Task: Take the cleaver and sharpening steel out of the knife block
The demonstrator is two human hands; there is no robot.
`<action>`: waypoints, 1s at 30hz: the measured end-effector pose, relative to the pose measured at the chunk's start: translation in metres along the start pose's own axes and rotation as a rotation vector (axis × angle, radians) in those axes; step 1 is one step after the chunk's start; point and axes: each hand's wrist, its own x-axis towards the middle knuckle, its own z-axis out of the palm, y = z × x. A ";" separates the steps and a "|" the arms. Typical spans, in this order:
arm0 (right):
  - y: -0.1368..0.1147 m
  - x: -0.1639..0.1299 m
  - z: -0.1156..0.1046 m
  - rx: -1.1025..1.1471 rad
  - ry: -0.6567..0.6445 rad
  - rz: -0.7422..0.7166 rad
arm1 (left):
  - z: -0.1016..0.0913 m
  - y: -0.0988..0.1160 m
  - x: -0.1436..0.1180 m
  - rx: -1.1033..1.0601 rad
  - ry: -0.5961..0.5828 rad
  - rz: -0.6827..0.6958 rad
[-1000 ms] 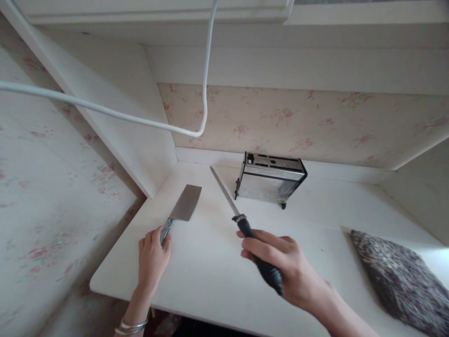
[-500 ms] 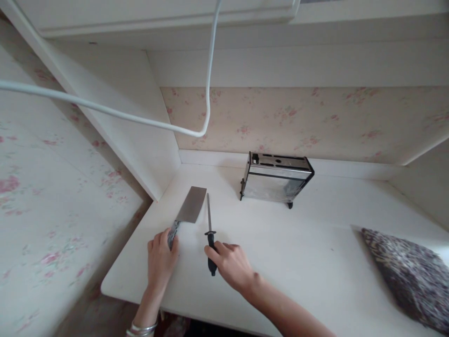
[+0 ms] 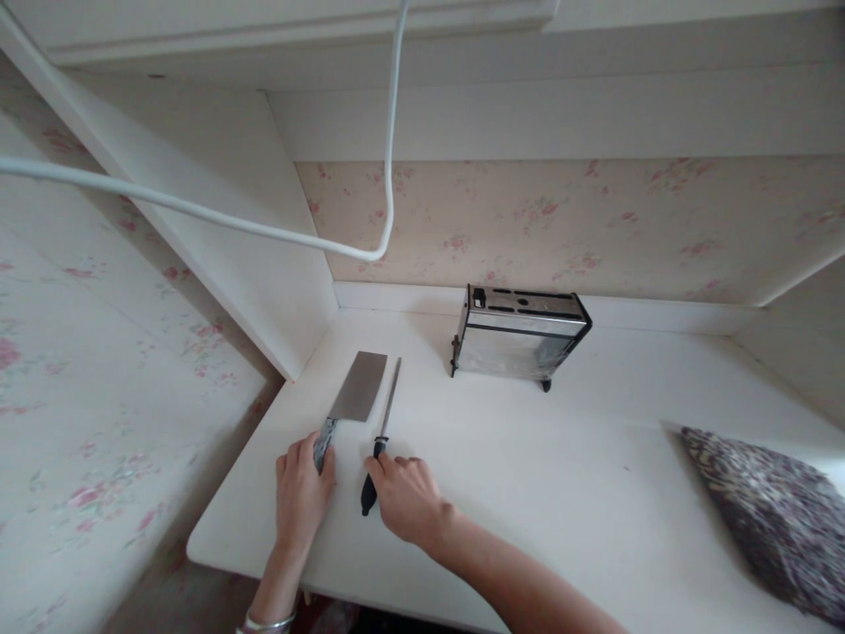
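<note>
sharpening steel (image 3: 381, 423) is lying flat on the white bench (image 3: 528, 475), our right hand (image 3: 404, 495) curling loosely over its black handle. beside it our left hand (image 3: 300, 497) is closing its grip around the cleaver (image 3: 349, 402) handle, blade resting flat. farther back, a metal knife block (image 3: 520, 332) is standing by the wall.

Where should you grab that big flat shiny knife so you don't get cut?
Best by the patterned handle of the steel rectangular cleaver, coming from the near edge of the white table. The wide blade points away toward the wall, so the handle end is nearest and probably safest. The left hand rests there, beside the black-handled sharpening rod under the right hand.
</note>
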 end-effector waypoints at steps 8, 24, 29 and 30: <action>0.001 -0.001 -0.001 0.002 0.007 0.008 | 0.001 0.001 0.001 -0.016 0.015 0.012; 0.005 -0.009 0.000 -0.010 0.034 -0.029 | 0.001 0.001 0.000 -0.022 0.017 0.009; 0.008 -0.012 -0.003 0.008 0.036 -0.043 | -0.001 0.004 -0.001 -0.045 0.031 -0.012; 0.008 -0.012 -0.003 0.017 0.036 -0.044 | 0.000 0.003 -0.001 -0.046 0.038 -0.022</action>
